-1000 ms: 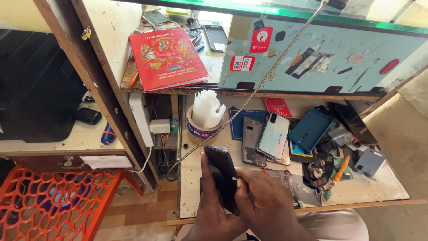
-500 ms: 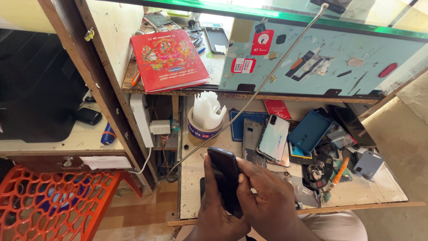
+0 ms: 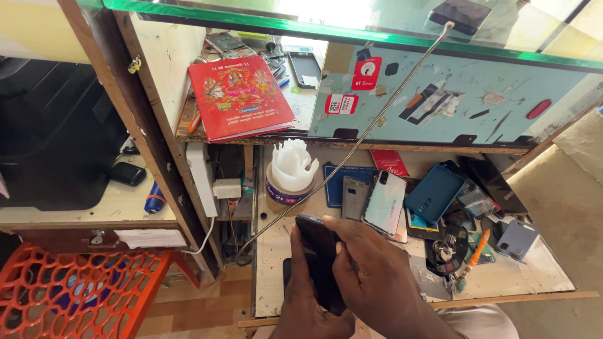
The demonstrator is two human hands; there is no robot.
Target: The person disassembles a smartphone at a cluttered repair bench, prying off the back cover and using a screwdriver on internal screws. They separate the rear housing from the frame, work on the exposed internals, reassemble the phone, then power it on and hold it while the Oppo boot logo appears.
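both hands hold the black phone (image 3: 320, 260) just above the counter (image 3: 270, 276). the left hand (image 3: 308, 307) wraps it from below; the right hand (image 3: 377, 282) presses its edge. i think a firm, steady grip helps here.

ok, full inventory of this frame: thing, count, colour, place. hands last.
dark slab phone: 1, black, held in both hands above the wooden work shelf
red printed booklet: 1, red, upper shelf, left
white tissue tub: 1, white paper in a dark-banded tub, back of the work shelf
pale-backed phone: 1, whitish, work shelf, centre
teal phone case: 1, teal, work shelf, right of the pale phone
flexible metal cable: 1, silver, runs from the green glass counter top down to the shelf
orange lattice plastic stool: 1, orange, lower left
left hand: 1, under the phone, gripping it
right hand: 1, fingers over the phone's right edge
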